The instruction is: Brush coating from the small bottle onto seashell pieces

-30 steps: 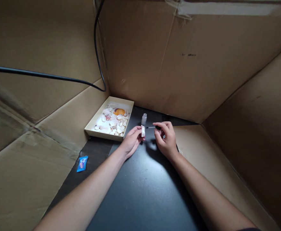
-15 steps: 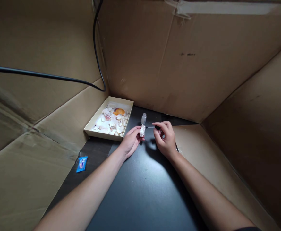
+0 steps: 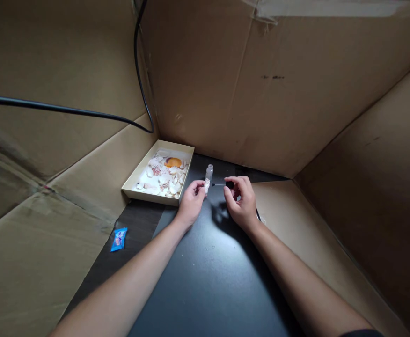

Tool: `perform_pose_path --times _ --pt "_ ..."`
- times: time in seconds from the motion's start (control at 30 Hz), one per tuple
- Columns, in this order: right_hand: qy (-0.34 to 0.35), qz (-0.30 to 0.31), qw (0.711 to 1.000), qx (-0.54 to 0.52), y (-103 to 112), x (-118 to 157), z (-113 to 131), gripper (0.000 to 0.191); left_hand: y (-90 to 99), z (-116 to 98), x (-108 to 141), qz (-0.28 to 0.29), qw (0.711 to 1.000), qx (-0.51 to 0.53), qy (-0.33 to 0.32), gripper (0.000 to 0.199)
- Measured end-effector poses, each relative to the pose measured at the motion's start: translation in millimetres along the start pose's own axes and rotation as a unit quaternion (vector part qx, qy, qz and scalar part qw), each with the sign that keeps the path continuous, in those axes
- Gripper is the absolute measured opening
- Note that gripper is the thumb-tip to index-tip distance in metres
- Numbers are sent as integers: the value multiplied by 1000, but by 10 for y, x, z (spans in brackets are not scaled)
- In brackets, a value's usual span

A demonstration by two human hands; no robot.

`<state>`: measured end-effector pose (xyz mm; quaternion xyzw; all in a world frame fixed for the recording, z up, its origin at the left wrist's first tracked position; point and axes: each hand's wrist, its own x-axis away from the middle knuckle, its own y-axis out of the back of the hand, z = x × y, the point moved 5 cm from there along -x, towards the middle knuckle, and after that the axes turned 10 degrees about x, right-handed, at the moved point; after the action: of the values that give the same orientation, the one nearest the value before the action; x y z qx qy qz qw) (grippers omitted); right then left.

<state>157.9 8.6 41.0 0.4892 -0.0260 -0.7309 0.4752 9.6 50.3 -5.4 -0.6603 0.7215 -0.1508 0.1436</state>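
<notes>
Head view: the left hand (image 3: 192, 201) is at the middle of the scene, thumb and fingertips closed in a pinch on a small pale speckled piece (image 3: 207, 186), which is held up over the dark table (image 3: 198, 281); the piece is too small to identify. The right hand (image 3: 242, 199) is opposite, fingers curled, with thumb and index finger brought together on the black cap (image 3: 229, 185) of a thin brush (image 3: 219, 185). The brush lies roughly level, its dark tip aimed at the pale piece and just beside it, a narrow gap showing between the two. A small clear bottle (image 3: 209, 171) stands upright directly beyond the piece, its lower part hidden. To the left of the bottle, near the left hand, a shallow cream tray (image 3: 150, 197) contains many white and pinkish shells (image 3: 164, 180) and one orange shell (image 3: 173, 162) toward the far side. A blue packet (image 3: 119, 239) lies near the table's left edge, well apart from both hands. By the right wrist, a dark-edged object is mostly covered; identity cannot be told. Cardboard walls (image 3: 212, 84) surround the table, and a black cable (image 3: 71, 110) crosses the upper left.
</notes>
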Motion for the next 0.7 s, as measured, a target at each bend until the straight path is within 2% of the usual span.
perform_pose_path --times 0.1,0.2,0.3,0.47,0.7 --pt "6 0 1000 -5 -4 0 1 20 -3 -28 7 14 997 -73 -33 12" --pt "1 13 1000 -5 -22 3 -10 20 -9 -26 11 28 993 -103 -43 13" --pt "-8 4 1000 -5 -5 5 -14 20 -9 -7 9 35 992 -110 -44 13" --pt "9 52 998 -40 -35 12 26 19 2 6 9 26 994 -95 -38 13" --pt "-19 14 1000 -4 -16 8 -22 20 -13 -19 20 29 994 -94 -38 11"
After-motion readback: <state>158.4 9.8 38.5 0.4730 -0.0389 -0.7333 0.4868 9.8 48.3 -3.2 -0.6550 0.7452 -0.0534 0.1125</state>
